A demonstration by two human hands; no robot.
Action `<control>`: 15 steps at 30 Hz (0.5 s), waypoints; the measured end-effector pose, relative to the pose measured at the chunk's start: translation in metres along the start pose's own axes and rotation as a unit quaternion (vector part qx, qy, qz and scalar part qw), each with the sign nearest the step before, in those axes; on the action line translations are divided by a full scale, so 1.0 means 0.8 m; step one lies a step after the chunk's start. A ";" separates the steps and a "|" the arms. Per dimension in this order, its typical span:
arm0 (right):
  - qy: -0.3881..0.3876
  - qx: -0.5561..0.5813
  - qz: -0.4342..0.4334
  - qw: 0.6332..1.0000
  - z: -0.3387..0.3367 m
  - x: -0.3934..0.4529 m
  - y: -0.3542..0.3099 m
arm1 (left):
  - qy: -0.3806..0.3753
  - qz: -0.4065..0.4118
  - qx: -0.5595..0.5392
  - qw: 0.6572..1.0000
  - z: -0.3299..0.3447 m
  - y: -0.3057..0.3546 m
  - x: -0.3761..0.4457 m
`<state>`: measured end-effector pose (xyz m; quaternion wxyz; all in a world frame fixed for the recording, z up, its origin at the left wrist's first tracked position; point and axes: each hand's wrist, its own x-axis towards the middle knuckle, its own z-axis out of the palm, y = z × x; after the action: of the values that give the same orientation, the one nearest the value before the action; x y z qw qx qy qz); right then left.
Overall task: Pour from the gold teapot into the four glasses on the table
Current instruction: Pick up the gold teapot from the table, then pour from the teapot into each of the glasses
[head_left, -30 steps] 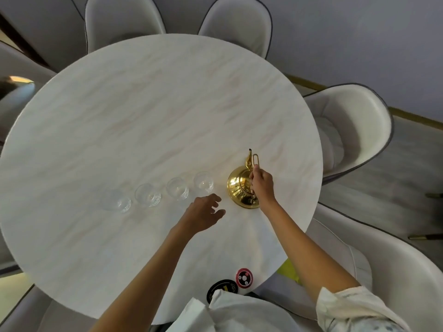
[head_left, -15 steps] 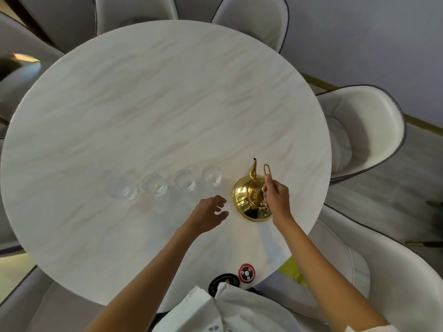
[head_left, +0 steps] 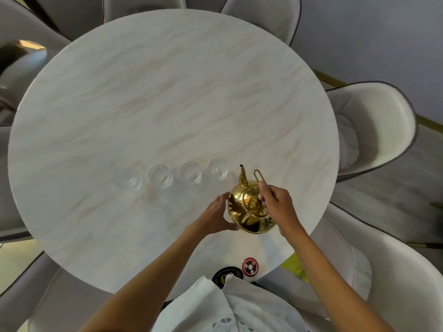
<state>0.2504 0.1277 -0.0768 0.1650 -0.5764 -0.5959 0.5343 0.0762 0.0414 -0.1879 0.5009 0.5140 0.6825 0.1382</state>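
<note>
Single view only, head-worn wide-angle camera, looking forward and steeply down. Round tabletop point(head_left: 167, 97) fills most of the frame, its near edge at 6 o'clock close under the camera, far edge at 12 o'clock. Both forearms enter from 6 o'clock. Edges bow outward from lens distortion; chairs point(head_left: 374, 130) ring the rim from 9 through 3 o'clock. No second view to overlap

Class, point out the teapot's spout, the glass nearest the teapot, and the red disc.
Spout point(head_left: 243, 175), head view, on its curved neck.
Nearest glass point(head_left: 218, 169), head view, on its bowl.
Red disc point(head_left: 250, 266), head view, on its centre.
</note>
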 end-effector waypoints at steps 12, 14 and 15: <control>-0.076 -0.028 0.045 0.996 0.025 0.003 -0.007 | 0.001 0.014 -0.041 0.999 0.019 -0.024 -0.002; -0.088 -0.029 0.053 0.994 0.027 0.005 -0.008 | -0.002 0.010 -0.048 0.999 0.021 -0.027 -0.002; -0.094 -0.026 0.056 0.994 0.028 0.006 -0.009 | -0.001 0.008 -0.050 0.999 0.021 -0.029 -0.002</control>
<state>0.2276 0.1234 -0.0812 0.0631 -0.5597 -0.5894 0.5791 0.0771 0.0243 -0.2113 0.5260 0.4936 0.6700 0.1755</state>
